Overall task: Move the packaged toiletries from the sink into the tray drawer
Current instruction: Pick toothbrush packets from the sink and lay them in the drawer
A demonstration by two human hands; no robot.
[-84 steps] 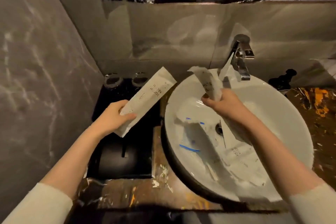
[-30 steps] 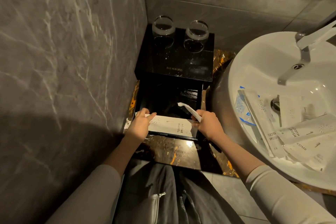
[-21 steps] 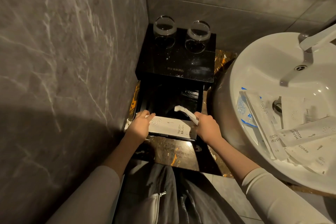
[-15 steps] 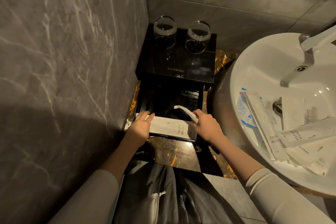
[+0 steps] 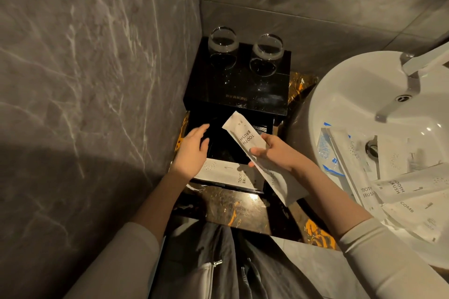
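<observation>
The black tray drawer [image 5: 194, 118] is pulled out under the black box. One white toothbrush packet [image 5: 228, 173] lies flat along the drawer's front. My left hand [image 5: 193, 152] hovers open over the drawer's left side, fingers relaxed, its palm over that packet's left end. My right hand [image 5: 277, 153] pinches a second white toothbrush packet [image 5: 245, 138], held slanted above the drawer. The white sink [image 5: 352, 80] at the right holds several more packets [image 5: 398, 189], toothbrush and comb among them.
Two glasses [image 5: 222, 41] stand on top of the black box [image 5: 243, 87]. A grey marble wall [image 5: 85, 80] closes the left side right beside the drawer. The chrome tap [image 5: 413, 68] overhangs the sink. The dark marble counter edge [image 5: 230, 209] lies in front of the drawer.
My left hand has let go of the flat packet and lifted, open. My right hand has raised its packet from the drawer's right side and turned it slanted over the drawer.
</observation>
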